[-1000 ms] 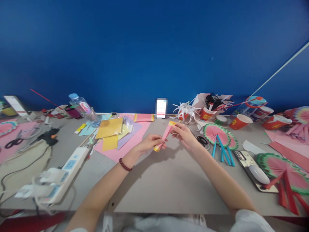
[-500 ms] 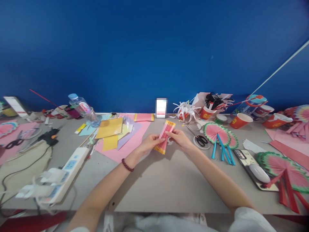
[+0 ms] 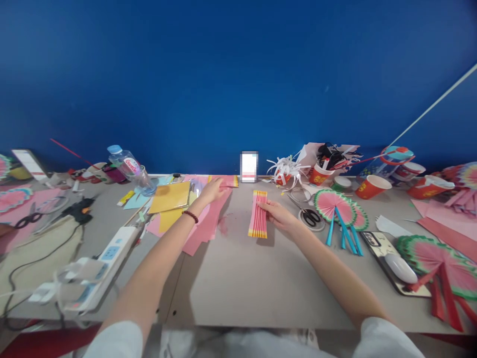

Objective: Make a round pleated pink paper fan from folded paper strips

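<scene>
My right hand (image 3: 278, 213) pinches an accordion-folded pink paper strip (image 3: 256, 221) with yellow ends, held upright above the grey table. My left hand (image 3: 213, 191) is stretched out to the back of the table, at a second pink paper strip with yellow ends (image 3: 233, 182). Its fingers look extended over that strip's left part and cover some of it; whether they touch it is hard to make out. Pink paper sheets (image 3: 203, 229) lie beneath my left wrist, beside yellow paper (image 3: 170, 196) in a clear sleeve.
A phone (image 3: 249, 167) leans on the blue wall. To the right are scissors (image 3: 310, 218), paper fans (image 3: 335, 205), a mouse (image 3: 400, 267) on a phone, and red paper cups (image 3: 372, 187). Leftward stand a power strip (image 3: 112, 258) and a tilted bottle (image 3: 131, 169).
My left hand has let go of the pleated strip and moved left and back to the other strip. My right hand keeps the pleated strip, now more upright.
</scene>
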